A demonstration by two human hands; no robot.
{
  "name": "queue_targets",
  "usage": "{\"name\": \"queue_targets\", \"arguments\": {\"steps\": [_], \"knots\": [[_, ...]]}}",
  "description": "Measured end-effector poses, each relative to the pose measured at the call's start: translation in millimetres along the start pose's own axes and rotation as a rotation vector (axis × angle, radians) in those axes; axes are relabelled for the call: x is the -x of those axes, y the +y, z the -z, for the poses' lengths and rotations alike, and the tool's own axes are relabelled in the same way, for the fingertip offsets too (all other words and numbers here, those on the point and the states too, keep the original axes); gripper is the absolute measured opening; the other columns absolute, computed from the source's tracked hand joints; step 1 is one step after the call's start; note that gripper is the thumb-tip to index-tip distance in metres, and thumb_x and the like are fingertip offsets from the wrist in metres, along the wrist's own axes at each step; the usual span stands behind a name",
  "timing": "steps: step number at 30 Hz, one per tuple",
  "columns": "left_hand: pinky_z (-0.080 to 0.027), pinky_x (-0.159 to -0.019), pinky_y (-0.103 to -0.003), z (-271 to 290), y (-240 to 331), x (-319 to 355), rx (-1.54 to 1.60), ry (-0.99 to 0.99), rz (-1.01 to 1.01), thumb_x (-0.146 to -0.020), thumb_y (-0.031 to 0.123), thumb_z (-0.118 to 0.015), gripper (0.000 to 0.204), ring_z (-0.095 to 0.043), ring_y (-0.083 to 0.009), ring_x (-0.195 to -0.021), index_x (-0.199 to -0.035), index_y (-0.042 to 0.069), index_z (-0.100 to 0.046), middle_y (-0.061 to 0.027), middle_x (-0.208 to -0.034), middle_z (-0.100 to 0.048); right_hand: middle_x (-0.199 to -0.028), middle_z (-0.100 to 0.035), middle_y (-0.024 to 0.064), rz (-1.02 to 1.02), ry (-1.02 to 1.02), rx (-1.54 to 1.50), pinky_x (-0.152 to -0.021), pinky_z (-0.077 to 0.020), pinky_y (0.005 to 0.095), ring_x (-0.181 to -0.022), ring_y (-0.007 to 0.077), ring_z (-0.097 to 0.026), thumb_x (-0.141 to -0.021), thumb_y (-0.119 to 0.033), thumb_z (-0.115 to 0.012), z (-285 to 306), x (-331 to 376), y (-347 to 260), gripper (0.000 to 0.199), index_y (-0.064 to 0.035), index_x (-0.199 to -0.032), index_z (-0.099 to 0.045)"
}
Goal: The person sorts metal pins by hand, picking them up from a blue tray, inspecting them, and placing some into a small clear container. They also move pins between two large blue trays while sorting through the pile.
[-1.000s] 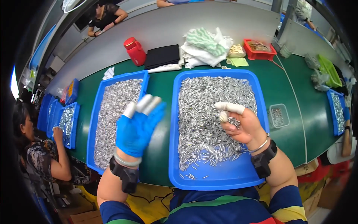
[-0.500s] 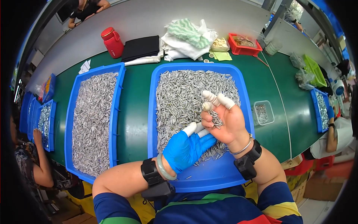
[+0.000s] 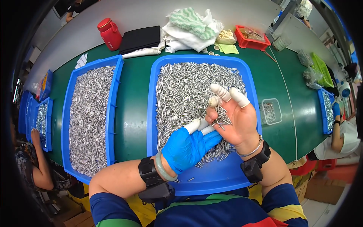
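A large blue tray (image 3: 249, 81) stands in front of me, heaped with small silver metal pins (image 3: 181, 87). Above its near half, my right hand (image 3: 241, 123) is turned palm up. A small bunch of metal pins (image 3: 222, 116) lies in it, by the curled fingers. White finger cots cover several of its fingertips. My left hand (image 3: 185, 148), in a blue glove with white cots on the tips, reaches in from the left. Its fingers stretch out to the heel of the right hand, thumb raised. Whether anything lies under those fingertips is hidden.
To the left is a second blue tray (image 3: 118, 87) full of pins. A clear plastic tub (image 3: 271, 112) with some pins sits at right. Along the back are a red flask (image 3: 109, 34), black cloth (image 3: 140, 39), white rags (image 3: 189, 32) and a red bin (image 3: 252, 38). Co-workers sit at both sides.
The whole view has shifted slightly. My right hand's fingers have loosened a little, so the pins in the palm show more. The left hand keeps its place beside it.
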State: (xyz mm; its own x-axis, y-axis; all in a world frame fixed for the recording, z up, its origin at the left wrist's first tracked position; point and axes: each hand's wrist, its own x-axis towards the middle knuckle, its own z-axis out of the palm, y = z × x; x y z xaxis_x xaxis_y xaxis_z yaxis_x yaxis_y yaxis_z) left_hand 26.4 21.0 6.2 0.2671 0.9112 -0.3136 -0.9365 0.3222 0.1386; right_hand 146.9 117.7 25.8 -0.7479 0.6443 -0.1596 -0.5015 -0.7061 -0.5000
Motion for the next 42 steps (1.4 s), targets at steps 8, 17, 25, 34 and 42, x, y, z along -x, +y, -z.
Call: {"name": "queue_targets", "arguments": {"steps": [8, 17, 25, 34, 42], "knots": [[-0.033, -0.101, -0.042, -0.3, -0.5, 0.1, 0.037, 0.008, -0.010, -0.093, 0.021, -0.034, 0.041, -0.039, -0.0339, -0.116, -0.121, -0.010, -0.033, -0.0253, -0.122, -0.038, -0.091, -0.058, 0.0095, 0.012, -0.098, 0.016, -0.068, -0.0404, 0.0343, -0.075, 0.0220, -0.051, -0.090, -0.035, -0.036, 8.7, -1.2, -0.3, 0.044, -0.0034, -0.118, -0.048], [-0.036, -0.099, -0.042, -1.3, -0.5, -0.5, 0.045, -0.057, -0.026, -0.093, 0.020, -0.034, 0.038, -0.043, -0.0295, -0.114, -0.118, -0.009, -0.037, -0.0200, -0.120, -0.043, -0.092, -0.059, 0.0113, 0.037, -0.157, -0.002, -0.073, -0.0384, 0.0354, -0.074, 0.0219, -0.051, -0.090, -0.034, -0.036, 3.7, 0.6, -1.9, 0.044, -0.0024, -0.118, -0.047], [-0.038, -0.098, -0.043, -4.6, 0.2, 1.1, 0.010, 0.051, -0.046, -0.092, 0.017, -0.035, 0.037, -0.044, -0.0285, -0.113, -0.119, -0.008, -0.037, -0.0176, -0.120, -0.044, -0.090, -0.059, 0.0107, 0.032, -0.169, -0.084, -0.074, -0.0368, 0.0336, -0.073, 0.0210, -0.049, -0.089, -0.034, -0.037, 5.2, -0.1, -2.5, 0.044, -0.0025, -0.118, -0.048], [-0.034, -0.100, -0.042, -5.1, 1.0, 1.9, -0.027, -0.010, -0.027, -0.093, 0.022, -0.032, 0.043, -0.041, -0.0291, -0.116, -0.125, -0.008, -0.033, -0.0177, -0.125, -0.041, -0.087, -0.058, 0.0097, 0.032, -0.050, -0.107, -0.064, -0.0383, 0.0287, -0.069, 0.0182, -0.045, -0.090, -0.032, -0.036, -1.8, 2.7, -6.7, 0.041, -0.0034, -0.116, -0.049], [-0.034, -0.100, -0.041, -6.8, 1.1, 1.4, -0.062, -0.018, 0.005, -0.094, 0.026, -0.029, 0.047, -0.040, -0.0289, -0.117, -0.127, -0.007, -0.030, -0.0181, -0.127, -0.040, -0.070, -0.057, 0.0038, -0.038, -0.188, 0.029, -0.039, -0.0262, 0.0200, -0.047, 0.0089, -0.035, -0.091, -0.023, -0.037, 12.8, 3.4, -14.9, 0.034, -0.0015, -0.113, -0.051]]}}
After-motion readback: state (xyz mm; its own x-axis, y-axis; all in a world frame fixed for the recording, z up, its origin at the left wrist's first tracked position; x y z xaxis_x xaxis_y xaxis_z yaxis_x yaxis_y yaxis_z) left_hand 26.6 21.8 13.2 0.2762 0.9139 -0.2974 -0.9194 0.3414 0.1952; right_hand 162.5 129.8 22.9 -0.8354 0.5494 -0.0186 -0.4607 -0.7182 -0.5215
